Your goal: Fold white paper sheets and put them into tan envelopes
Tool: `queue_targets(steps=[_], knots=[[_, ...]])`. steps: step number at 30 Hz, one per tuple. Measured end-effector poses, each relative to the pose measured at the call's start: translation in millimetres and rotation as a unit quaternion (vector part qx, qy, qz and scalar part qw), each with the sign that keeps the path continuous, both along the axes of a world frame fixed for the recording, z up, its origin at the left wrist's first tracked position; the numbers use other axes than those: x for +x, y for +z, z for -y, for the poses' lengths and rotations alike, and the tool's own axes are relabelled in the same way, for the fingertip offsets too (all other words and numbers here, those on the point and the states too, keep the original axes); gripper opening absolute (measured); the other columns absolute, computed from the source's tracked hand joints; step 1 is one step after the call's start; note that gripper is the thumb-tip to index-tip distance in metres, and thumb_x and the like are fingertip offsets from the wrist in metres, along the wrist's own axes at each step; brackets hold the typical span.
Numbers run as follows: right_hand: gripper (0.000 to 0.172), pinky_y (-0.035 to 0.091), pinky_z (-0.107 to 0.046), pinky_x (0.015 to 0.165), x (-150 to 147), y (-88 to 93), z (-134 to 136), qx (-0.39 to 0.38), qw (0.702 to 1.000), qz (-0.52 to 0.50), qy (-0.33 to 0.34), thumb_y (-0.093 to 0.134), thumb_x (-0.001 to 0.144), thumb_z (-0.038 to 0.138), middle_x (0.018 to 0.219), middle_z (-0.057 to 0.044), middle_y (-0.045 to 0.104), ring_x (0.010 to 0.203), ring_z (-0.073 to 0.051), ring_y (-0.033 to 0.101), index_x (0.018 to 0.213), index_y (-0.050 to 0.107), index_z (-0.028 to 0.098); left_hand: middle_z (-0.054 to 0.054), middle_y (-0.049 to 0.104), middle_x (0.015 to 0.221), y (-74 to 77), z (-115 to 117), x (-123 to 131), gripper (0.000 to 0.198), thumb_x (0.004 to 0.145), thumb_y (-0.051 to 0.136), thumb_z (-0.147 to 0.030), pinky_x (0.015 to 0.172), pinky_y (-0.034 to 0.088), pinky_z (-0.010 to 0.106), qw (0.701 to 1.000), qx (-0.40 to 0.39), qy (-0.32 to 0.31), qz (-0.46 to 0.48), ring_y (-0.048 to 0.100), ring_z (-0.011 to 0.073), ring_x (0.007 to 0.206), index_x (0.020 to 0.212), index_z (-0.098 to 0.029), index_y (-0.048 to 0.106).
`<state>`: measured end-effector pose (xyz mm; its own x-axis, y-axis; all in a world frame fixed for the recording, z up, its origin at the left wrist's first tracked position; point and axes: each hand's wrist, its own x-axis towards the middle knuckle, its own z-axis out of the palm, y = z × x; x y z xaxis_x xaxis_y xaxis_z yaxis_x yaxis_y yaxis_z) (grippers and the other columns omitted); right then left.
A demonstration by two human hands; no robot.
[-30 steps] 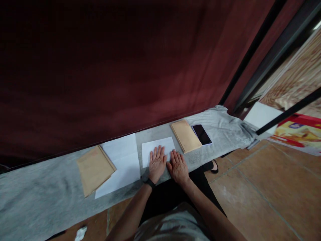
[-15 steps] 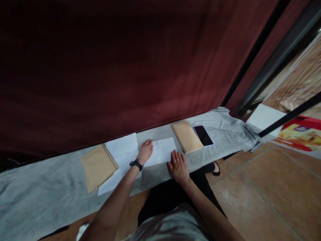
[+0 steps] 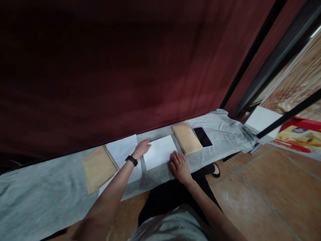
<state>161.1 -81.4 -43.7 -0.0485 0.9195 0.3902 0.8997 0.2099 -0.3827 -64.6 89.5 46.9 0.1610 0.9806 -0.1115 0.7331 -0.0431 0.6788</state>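
Note:
A white sheet of paper (image 3: 160, 150), seemingly folded, lies on a grey cloth in front of me. My left hand (image 3: 141, 149), with a dark watch on its wrist, is at the sheet's upper left corner. Its fingers are stretched out and touch the edge; the thumb is partly hidden. At the lower right corner rests my right hand (image 3: 181, 167), open, fingers flat against the paper's edge. More white paper (image 3: 122, 147) lies under and beside my left forearm. Brown envelopes (image 3: 99, 169) partly cover it, and another brown stack (image 3: 187, 138) lies right of the folded sheet.
A phone (image 3: 202, 137) with a dark screen lies beside the right brown stack. The grey cloth (image 3: 50, 187) covers a long narrow surface against a dark red wall (image 3: 150, 67). Black poles (image 3: 253, 53), a white box (image 3: 262, 120) and a red printed box (image 3: 301, 134) stand at right.
My left hand has slid left off the middle of the sheet to its edge, uncovering more of it. The sheet has turned slightly. My right hand has hardly moved, its fingers a little more bent.

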Motion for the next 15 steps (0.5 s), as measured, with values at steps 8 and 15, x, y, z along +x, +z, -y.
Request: queue_targets(steps=[8, 15], knots=[[0.054, 0.044, -0.045, 0.113, 21, 7.0, 10, -0.011, 0.987, -0.162, 0.011, 0.036, 0.104, 0.033, 0.156, -0.013, 0.043, 0.143, -0.025, 0.043, 0.157, 0.031, 0.022, 0.009, 0.076, 0.1, -20.4, 87, -1, 0.027, 0.086, 0.06, -0.034, 0.072, 0.062, 0.035, 0.937, -0.134, 0.126, 0.297, 0.073, 0.023, 0.091, 0.105, -0.016, 0.064], [0.053, 0.045, -0.048, 0.112, 16, 5.6, 24, -0.009, 0.991, -0.119, 0.059, 0.036, 0.102, 0.025, 0.153, -0.011, 0.047, 0.14, -0.025, 0.047, 0.155, 0.036, 0.023, 0.007, 0.074, 0.102, -57.4, 136, 28, 0.015, 0.09, 0.055, -0.02, 0.068, 0.064, 0.035, 0.931, -0.151, 0.186, 0.275, 0.073, 0.0211, 0.09, 0.103, -0.019, 0.061]])
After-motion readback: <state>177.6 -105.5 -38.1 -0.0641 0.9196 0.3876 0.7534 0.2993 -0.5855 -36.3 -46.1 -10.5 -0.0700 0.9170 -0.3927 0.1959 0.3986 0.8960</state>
